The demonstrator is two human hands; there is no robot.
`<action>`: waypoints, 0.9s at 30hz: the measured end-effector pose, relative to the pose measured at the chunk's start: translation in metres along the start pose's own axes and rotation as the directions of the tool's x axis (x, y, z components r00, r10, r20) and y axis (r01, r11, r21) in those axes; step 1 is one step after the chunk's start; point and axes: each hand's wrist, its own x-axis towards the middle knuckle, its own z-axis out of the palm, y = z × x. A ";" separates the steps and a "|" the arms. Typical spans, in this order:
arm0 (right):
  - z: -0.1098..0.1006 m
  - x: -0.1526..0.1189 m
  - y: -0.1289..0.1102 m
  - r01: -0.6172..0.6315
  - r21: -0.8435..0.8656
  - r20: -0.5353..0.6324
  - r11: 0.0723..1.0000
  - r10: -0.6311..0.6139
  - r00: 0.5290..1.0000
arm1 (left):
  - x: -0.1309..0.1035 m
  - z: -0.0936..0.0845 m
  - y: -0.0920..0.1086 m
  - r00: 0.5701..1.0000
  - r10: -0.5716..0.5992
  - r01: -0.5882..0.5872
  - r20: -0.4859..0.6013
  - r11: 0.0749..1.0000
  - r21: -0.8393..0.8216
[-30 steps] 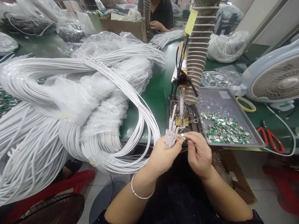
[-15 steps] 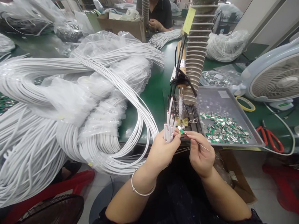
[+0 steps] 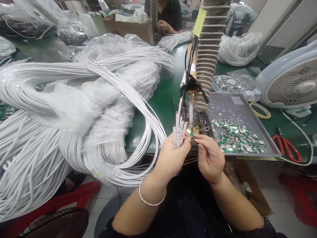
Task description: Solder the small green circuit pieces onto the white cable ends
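My left hand (image 3: 172,155) is closed around a bundle of white cables (image 3: 178,132) whose reddish tips point up. At its thumb and fingertip sits a small green and silver connector board (image 3: 190,133), just below the hot end of a soldering iron (image 3: 191,112). My right hand (image 3: 210,155) pinches a thin wire (image 3: 214,153), its end reaching the board. The fingertips of both hands are close together, and the exact contact at the board is too small to make out.
A grey tray (image 3: 250,105) of small green boards lies right of the iron, with red scissors (image 3: 287,148), yellow tape (image 3: 260,110) and a fan (image 3: 294,79) beyond. A ribbed hose (image 3: 209,56) hangs behind the iron. Bagged white cables (image 3: 99,99) cover the left. A person (image 3: 168,19) sits opposite.
The board and cable bundle have shifted slightly up and left, toward the iron's end. My right hand has moved a little left, with the thin wire.
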 end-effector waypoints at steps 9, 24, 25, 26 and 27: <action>0.001 0.002 -0.001 -0.011 -0.018 0.006 1.000 0.012 1.000 | 0.001 0.000 0.003 1.000 -0.006 0.006 0.000 1.000 -0.008; 0.001 0.002 -0.003 -0.019 -0.012 -0.001 1.000 0.019 1.000 | -0.001 -0.001 0.006 1.000 0.025 -0.025 -0.010 1.000 -0.009; 0.000 0.002 -0.003 -0.023 -0.012 0.002 1.000 0.023 1.000 | -0.001 -0.001 0.006 1.000 0.028 -0.028 -0.006 1.000 -0.003; 0.000 0.001 -0.003 -0.028 -0.012 0.007 1.000 0.029 1.000 | -0.002 -0.001 0.006 1.000 0.031 -0.031 0.000 1.000 0.006; -0.001 0.001 -0.003 -0.035 -0.012 0.011 0.999 0.035 0.999 | -0.002 -0.001 0.005 0.999 0.031 -0.031 0.005 0.999 0.013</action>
